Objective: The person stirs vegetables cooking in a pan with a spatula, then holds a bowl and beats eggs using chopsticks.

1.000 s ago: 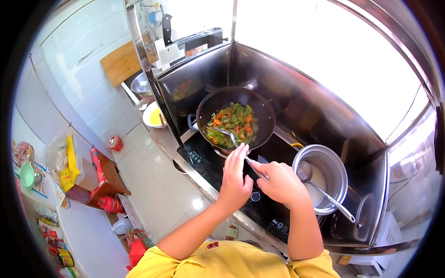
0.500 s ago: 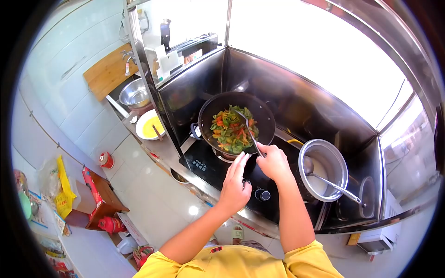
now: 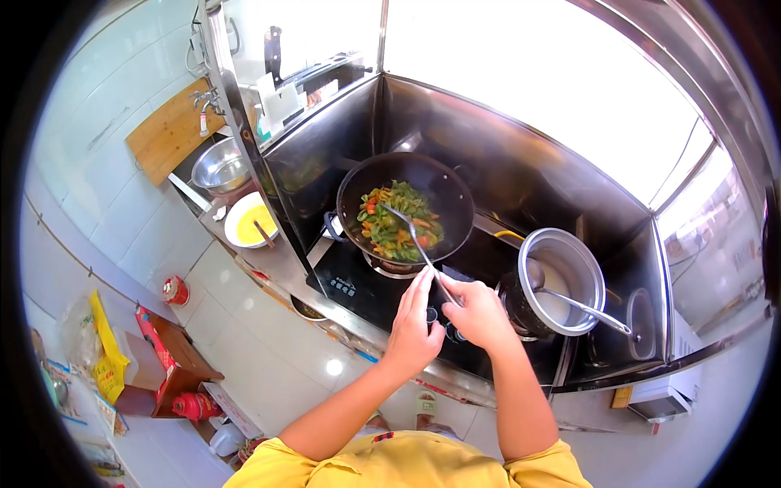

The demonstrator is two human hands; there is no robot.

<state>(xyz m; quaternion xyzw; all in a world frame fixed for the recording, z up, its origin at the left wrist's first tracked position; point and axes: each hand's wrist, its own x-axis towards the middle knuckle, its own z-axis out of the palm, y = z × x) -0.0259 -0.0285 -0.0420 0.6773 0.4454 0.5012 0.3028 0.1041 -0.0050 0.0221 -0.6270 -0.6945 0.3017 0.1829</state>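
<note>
from the head cam: the right hand (image 3: 473, 313) is curled snugly round the handle of a metal spatula (image 3: 419, 244), which runs forward and a bit left from the fist, with its far end down in the chopped veggies (image 3: 400, 232). the left hand (image 3: 413, 333) is right beside it, fingers pretty straight and close together, tips up by the near edge of the wok, but honestly can't tell if it's got hold of anything under there. the wok (image 3: 455, 203) sits just ahead of both hands on the black stove (image 3: 342, 276), with the veggies, green plus orange-red bits, piled in the middle. off to the right of the right hand there's a silver pot (image 3: 587, 252) with some whitish liquid (image 3: 556, 309) in it and a ladle (image 3: 594, 311) leaning on the rim. over on the left, outside the metal panel, a white bowl (image 3: 233, 213) holds something yellow (image 3: 248, 228) with a brown stick (image 3: 263, 234) resting in it, and a shiny metal basin (image 3: 221, 167) is just behind.
</note>
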